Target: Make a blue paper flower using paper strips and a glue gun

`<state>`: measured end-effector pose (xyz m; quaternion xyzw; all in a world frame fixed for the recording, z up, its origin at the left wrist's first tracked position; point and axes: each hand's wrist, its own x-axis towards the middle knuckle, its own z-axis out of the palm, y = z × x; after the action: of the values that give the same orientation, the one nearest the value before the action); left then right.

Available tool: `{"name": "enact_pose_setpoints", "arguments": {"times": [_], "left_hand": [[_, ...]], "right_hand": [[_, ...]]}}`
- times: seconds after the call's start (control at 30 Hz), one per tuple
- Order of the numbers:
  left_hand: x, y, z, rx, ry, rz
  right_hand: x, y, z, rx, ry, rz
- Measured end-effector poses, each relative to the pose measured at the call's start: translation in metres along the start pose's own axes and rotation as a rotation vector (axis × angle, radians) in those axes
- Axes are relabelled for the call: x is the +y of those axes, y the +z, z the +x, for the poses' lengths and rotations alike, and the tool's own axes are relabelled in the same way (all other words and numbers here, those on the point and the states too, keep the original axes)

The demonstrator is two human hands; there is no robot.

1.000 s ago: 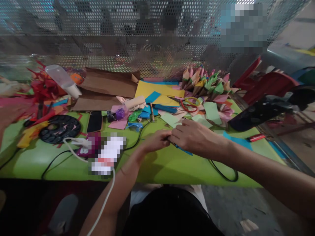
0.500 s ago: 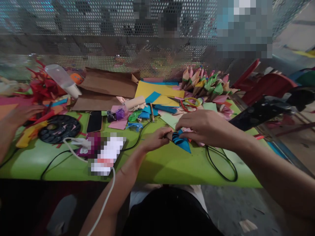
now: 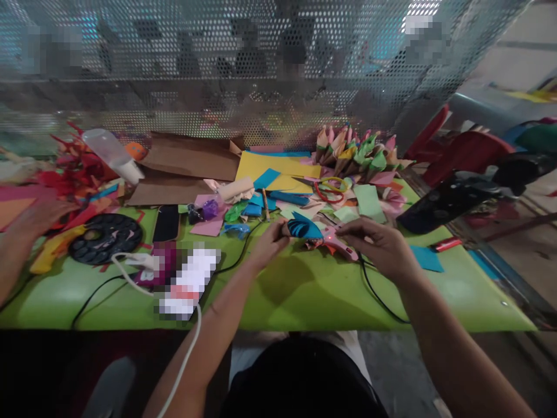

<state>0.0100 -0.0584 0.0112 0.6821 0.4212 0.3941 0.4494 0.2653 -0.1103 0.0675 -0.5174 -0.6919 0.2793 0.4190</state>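
My left hand (image 3: 275,239) is closed on the lower end of a blue paper flower (image 3: 308,227), whose curled layers point to the right. Just right of the flower lies a pink glue gun (image 3: 342,244) with a small red light and a black cord. Over the glue gun's back edge is my right hand (image 3: 374,241), its thumb and fingers pinched together at the tips. Whatever may be between those fingertips is too small to make out. Orange and pink paper scraps show under the glue gun.
Folded paper flowers (image 3: 348,148) stand at the back right, near a black bottle (image 3: 429,209). Yellow sheets (image 3: 282,168), a dark phone (image 3: 167,223), a round black palette (image 3: 105,237) and a lit phone (image 3: 189,284) lie leftward. Another person's hand (image 3: 41,217) is at far left.
My right hand has left the blue paper flower and moved right and down, beside the glue gun, which is now uncovered. The flower has tilted up and shifted slightly left in my left hand.
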Motion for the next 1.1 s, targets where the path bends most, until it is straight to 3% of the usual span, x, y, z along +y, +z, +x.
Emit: {"name": "enact_pose_setpoints", "arguments": {"times": [0.17, 0.37, 0.7, 0.9, 0.97, 1.1], "left_hand": [[-0.005, -0.005, 0.004, 0.238, -0.08, -0.1], [-0.006, -0.016, 0.009, 0.412, -0.135, -0.273], [0.009, -0.031, 0.008, 0.457, -0.133, -0.521], [0.004, -0.029, 0.009, 0.385, -0.119, -0.522], [0.0, -0.027, 0.01, 0.396, -0.105, -0.488], [-0.002, -0.025, 0.008, 0.439, -0.013, -0.35]], "right_hand": [[0.011, 0.011, -0.013, 0.019, 0.114, 0.219], [0.021, 0.008, -0.022, 0.071, 0.247, 0.301], [0.021, 0.012, -0.01, 0.083, 0.288, 0.32], [0.002, 0.035, 0.037, -0.072, 0.112, 0.039], [-0.002, 0.052, 0.064, -0.113, 0.03, -0.139], [-0.002, 0.101, 0.115, -0.229, 0.026, -0.363]]}}
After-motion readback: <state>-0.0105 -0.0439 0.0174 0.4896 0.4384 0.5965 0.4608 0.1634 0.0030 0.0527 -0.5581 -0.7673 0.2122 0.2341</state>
